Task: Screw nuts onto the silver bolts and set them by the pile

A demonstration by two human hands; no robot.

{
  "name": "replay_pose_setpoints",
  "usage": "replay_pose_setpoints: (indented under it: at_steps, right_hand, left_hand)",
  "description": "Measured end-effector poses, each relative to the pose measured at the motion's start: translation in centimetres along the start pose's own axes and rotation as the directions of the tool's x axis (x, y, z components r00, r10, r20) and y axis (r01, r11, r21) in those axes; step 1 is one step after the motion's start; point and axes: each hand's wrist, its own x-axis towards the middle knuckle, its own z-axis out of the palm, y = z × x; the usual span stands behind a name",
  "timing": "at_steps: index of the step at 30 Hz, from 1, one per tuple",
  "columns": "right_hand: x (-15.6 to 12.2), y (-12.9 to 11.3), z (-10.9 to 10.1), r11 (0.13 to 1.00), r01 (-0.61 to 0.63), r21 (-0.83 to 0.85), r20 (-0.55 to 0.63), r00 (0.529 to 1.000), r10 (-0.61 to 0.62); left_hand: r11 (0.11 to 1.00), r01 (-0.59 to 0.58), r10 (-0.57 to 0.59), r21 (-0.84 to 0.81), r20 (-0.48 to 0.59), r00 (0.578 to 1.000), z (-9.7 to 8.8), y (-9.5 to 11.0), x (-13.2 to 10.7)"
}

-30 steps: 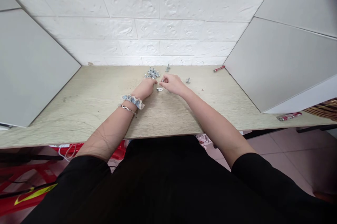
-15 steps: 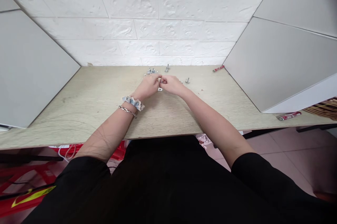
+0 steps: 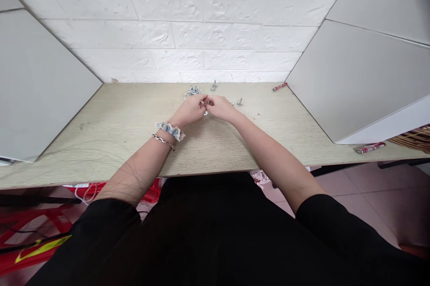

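My left hand point(image 3: 191, 109) and my right hand point(image 3: 220, 108) meet over the middle of the board, fingers pinched together. A small silver bolt point(image 3: 208, 103) shows partly between the fingertips; the fingers cover most of it. Just below them, a flat round washer point(image 3: 205, 113) peeks out from under my left hand. Behind my left hand lies a pile of several silver bolts point(image 3: 192, 91). A couple of bolts point(image 3: 214, 85) stand upright on round bases near the wall. Right of my right hand, another upright bolt point(image 3: 239, 101) rests on a wide round base.
A red tube-shaped item point(image 3: 279, 87) lies by the right panel point(image 3: 376, 80), and a similar red one point(image 3: 370, 147) near the front edge. A wicker basket point(image 3: 411, 139) sits at far right. White brick-pattern wall point(image 3: 188, 35) closes the back; a grey panel point(image 3: 43, 84) stands left.
My fingers have shifted slightly, and the washer below them is more covered by my left hand. Both hands stay together in the same place; the surrounding bolts have not moved.
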Motion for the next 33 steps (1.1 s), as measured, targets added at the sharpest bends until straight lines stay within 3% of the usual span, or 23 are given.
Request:
replay_pose_setpoints:
  at_steps: [10,18,33]
  right_hand:
    - [0.2,0.7,0.5,1.000,-0.003,-0.003,0.017,1.000,0.003]
    - [-0.1,0.6,0.3,0.999,0.005,-0.044,0.083,0.997,-0.001]
    - [-0.2,0.2,0.3,0.989,-0.005,-0.146,0.085,0.996,0.018]
  left_hand:
    - [0.996,0.032,-0.036,0.082,0.042,0.998,0.7,-0.5,-0.2]
    - [0.982,0.020,-0.046,0.189,0.135,0.990,1.0,-0.1,-0.4]
    - [0.980,0.037,-0.069,0.198,0.158,0.985,0.7,0.6,-0.6]
